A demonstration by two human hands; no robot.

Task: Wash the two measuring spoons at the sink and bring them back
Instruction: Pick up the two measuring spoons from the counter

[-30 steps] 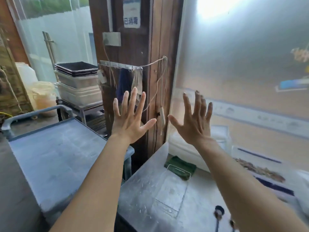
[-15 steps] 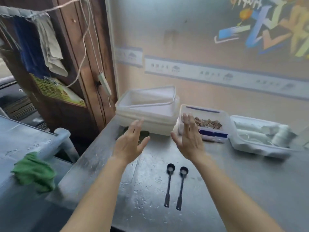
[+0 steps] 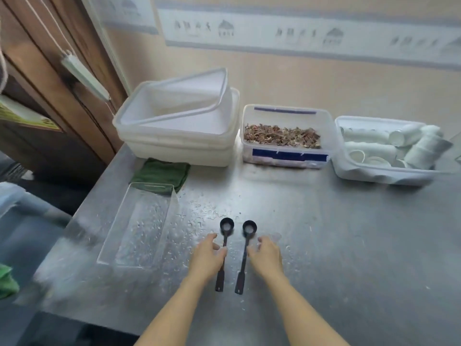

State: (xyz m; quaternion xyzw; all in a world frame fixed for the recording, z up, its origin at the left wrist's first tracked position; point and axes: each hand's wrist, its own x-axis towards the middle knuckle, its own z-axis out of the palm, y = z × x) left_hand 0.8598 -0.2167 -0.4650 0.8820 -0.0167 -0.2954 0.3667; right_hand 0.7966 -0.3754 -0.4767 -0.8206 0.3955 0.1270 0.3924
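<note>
Two black long-handled measuring spoons lie side by side on the wet steel table, bowls pointing away from me. White residue sits in the bowl of the left spoon and of the right spoon. My left hand is lowered just left of the left spoon, its thumb resting on the handle. My right hand is just right of the right spoon, thumb tip against that handle. Both spoons lie flat; neither hand encloses one.
A clear shallow tray lies left of the spoons, with a dark green cloth behind it. Along the wall stand stacked white tubs, a box of dried bits and a box of white cups. A wooden post rises at the left.
My view has tilted down from the wall to the table. Both hands have dropped from raised and spread to the spoon handles. The spoons have not moved.
</note>
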